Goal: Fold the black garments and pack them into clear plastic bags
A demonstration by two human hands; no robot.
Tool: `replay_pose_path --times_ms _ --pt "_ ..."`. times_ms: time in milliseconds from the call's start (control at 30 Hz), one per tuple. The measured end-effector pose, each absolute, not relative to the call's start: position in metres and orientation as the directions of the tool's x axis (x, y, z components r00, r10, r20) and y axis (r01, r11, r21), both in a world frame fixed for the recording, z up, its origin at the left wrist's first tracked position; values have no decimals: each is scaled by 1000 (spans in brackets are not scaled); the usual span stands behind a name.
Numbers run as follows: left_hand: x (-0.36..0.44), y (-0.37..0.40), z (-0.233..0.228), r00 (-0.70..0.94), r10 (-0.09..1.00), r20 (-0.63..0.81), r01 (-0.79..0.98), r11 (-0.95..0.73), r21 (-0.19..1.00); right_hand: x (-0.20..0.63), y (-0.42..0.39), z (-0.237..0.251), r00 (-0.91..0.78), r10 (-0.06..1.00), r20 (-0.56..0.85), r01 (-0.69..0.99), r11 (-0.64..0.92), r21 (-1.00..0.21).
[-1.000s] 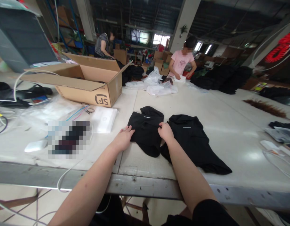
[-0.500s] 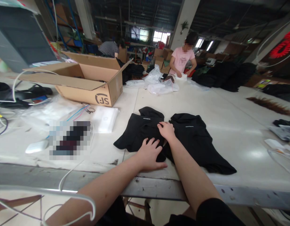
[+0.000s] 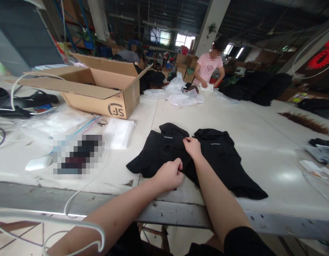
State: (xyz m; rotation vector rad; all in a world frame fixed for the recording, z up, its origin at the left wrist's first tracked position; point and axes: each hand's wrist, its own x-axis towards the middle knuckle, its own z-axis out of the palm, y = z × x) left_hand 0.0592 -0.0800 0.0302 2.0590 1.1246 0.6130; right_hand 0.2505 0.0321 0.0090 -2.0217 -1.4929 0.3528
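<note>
Since half a second ago our left hand [image 3: 168,175] has curled from flat into a pinch, gripping the near hem of the left black folded fabric garment [image 3: 159,153]. Our right hand [image 3: 192,147] pinches that garment's right edge, beside the second black garment [image 3: 223,160]. Both garments lie on the white worktable [image 3: 260,135], near its front edge.

Left black garment [image 3: 156,151] is pinched at its near edge by left hand [image 3: 168,174]; its collar side is gripped by right hand [image 3: 192,146] (second black garment [image 3: 223,160] alongside, touching).
</note>
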Motion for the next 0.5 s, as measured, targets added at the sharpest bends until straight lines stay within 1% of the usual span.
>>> replay_pose_path --times_ms 67,133,167,233,267,300,367,400,433,467,500 --pt "59 -80 34 543 832 112 385 -365 848 257 34 12 458 877 142 646 -219 -732" --pt "59 -81 38 582 799 153 251 -355 901 262 36 16 562 821 101 443 -196 -875" --pt "59 -81 40 599 785 161 201 -342 918 263 36 19 585 808 66 324 -158 -933" --pt "55 -80 46 603 782 157 168 -317 933 260 34 26 561 827 37 107 -28 -994" --pt "51 -78 51 588 793 159 179 -319 931 257 31 30 517 853 70 31 63 -998" --pt "44 -74 55 560 812 162 208 -328 922 252 29 33 452 882 134 -22 161 -987" --pt "24 -64 65 488 854 178 284 -348 894 241 24 36 281 915 291 -66 321 -945" --pt "11 -58 70 465 875 136 335 -316 888 236 21 35 186 921 343 -47 357 -933" --pt "-2 -51 73 463 886 33 400 -242 884 232 20 32 98 924 369 14 369 -929" --pt "-16 -44 75 471 873 -127 473 -128 872 229 19 29 17 930 367 115 363 -925" --pt "-30 -37 76 475 830 -294 537 -8 844 226 18 24 -54 937 344 244 347 -906"
